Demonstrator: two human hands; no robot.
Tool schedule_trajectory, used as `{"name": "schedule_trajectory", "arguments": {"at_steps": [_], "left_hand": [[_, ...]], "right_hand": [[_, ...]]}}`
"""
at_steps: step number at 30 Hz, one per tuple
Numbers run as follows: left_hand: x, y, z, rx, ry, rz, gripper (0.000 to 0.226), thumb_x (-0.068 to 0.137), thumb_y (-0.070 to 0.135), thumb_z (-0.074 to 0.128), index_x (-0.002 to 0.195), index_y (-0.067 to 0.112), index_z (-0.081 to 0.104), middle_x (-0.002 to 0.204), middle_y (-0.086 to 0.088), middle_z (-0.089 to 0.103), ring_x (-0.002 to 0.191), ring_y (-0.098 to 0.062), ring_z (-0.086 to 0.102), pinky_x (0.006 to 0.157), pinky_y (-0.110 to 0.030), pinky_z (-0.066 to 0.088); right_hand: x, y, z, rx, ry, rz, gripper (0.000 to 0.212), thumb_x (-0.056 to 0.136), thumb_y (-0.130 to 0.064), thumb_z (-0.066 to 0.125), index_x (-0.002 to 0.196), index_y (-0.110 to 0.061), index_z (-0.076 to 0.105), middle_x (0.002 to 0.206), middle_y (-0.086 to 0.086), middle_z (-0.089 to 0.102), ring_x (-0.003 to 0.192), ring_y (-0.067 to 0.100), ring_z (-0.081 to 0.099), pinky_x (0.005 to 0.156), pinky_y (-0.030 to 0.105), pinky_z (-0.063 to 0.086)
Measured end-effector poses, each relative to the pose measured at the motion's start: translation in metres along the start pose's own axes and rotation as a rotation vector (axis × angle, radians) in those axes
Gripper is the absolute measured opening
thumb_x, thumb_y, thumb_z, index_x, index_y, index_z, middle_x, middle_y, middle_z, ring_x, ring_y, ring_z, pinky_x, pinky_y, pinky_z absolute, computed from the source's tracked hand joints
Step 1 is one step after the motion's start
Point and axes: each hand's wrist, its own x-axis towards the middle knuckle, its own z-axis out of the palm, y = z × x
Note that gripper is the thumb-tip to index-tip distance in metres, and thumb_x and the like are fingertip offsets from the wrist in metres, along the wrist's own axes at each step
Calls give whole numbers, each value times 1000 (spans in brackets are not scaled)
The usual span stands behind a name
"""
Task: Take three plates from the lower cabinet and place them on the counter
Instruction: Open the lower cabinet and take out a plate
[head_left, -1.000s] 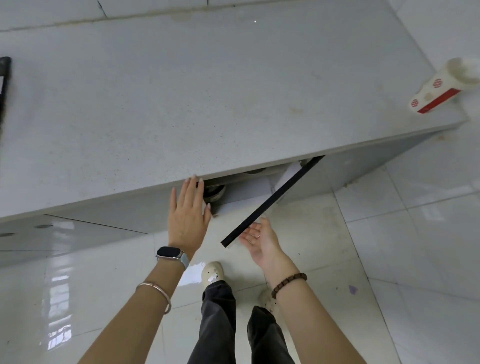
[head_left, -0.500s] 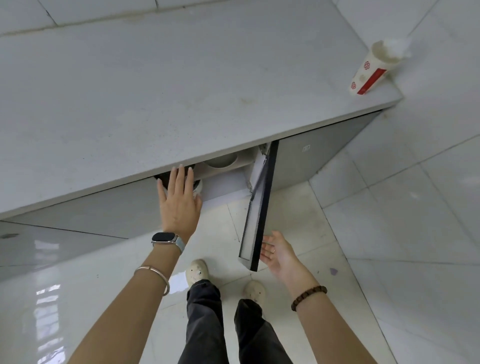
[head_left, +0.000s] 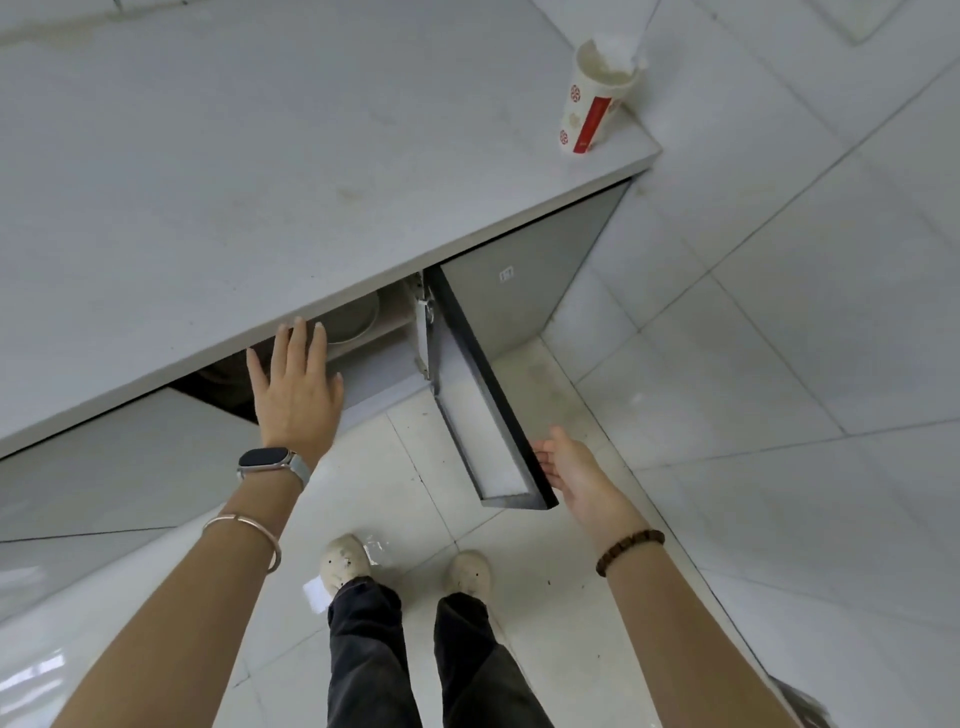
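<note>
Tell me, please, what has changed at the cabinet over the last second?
The cabinet door has swung wider open, the right hand following its outer edge and touching it. A pale plate on the shelf now shows more fully. The left hand stays flat and empty at the opening under the counter; the paper cup stays at its corner.

The counter (head_left: 260, 182) is pale grey-white stone, finely speckled, with faint brownish smudges. On it a white paper cup (head_left: 592, 104) carries a red vertical stripe and small red round emblems. The cabinet door (head_left: 483, 415) is white inside with a black edge; the panel beside it (head_left: 524, 270) is flat grey. The plates (head_left: 353, 317) look pale grey-white. The floor (head_left: 779, 364) is glossy white tile with thin grey lines. Charcoal trousers (head_left: 374, 665), cream shoes (head_left: 345, 558), a dark-faced silver watch (head_left: 265, 460), a silvery bangle (head_left: 244, 525), brown beads (head_left: 628, 551)
</note>
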Motion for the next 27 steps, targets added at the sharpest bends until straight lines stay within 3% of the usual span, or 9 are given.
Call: {"name": "schedule_trajectory", "arguments": {"at_steps": [8,10,12,14,18,20,22,25,27], "left_hand": [[15,27,7,-2,2,12,61,93,28,50,147,10,28,155,-14,28,145,-31,20,115,-61,15],[15,26,5,-7,9,0,61,92,29,51,147,10,29,155,-13,28,145,-30,20,115,-61,14],[15,21,1,-25,22,-27,61,92,29,52,146,10,31,155,-13,29,145,-30,21,115,-60,13],[10,14,-4,-67,61,-57,57,92,26,52,144,9,35,153,-13,34,144,-29,24,116,-59,12],[-8,-14,-16,-301,202,-225,39,92,15,51,130,6,51,140,-14,49,136,-31,38,116,-53,10],[-20,-38,-23,-419,241,-316,31,92,11,50,122,6,56,128,-13,56,124,-33,47,114,-50,21],[-34,-65,-28,-520,260,-397,27,92,9,49,118,7,58,119,-14,59,112,-33,52,103,-43,36],[-55,-103,-35,-738,204,-546,27,96,10,44,119,8,58,117,-8,59,103,-23,53,91,-31,39],[-64,-127,-37,-861,176,-650,26,97,9,42,117,7,58,111,-6,62,96,-18,54,89,-33,43]], "right_hand": [[12,-10,-38,-84,22,-35,50,99,-46,32,121,-14,63,123,5,64,113,23,58,104,38,42],[11,-12,-38,-117,34,-32,44,93,-43,42,110,-13,68,115,10,67,108,28,60,100,40,45],[5,-16,-31,-145,80,-64,40,90,-36,47,106,-3,65,104,15,66,100,31,60,86,36,49],[-5,-21,-17,-231,162,-221,27,95,-25,46,106,-5,62,98,7,61,94,23,55,71,28,44],[-24,-40,36,-392,224,-651,25,95,-16,52,118,-13,60,116,1,61,101,9,55,81,14,42],[-31,-53,74,-459,164,-760,21,95,-17,52,115,-18,61,116,-2,57,98,2,52,78,7,39],[-39,-67,116,-525,85,-859,20,96,-18,51,113,-21,61,115,-3,55,98,2,51,80,8,40],[-52,-83,179,-602,1,-1017,22,96,-16,49,114,-20,61,112,-5,57,109,12,51,95,26,45],[-60,-91,219,-663,-35,-1092,23,95,-15,48,113,-18,62,114,-3,59,111,13,50,96,24,42]]}}
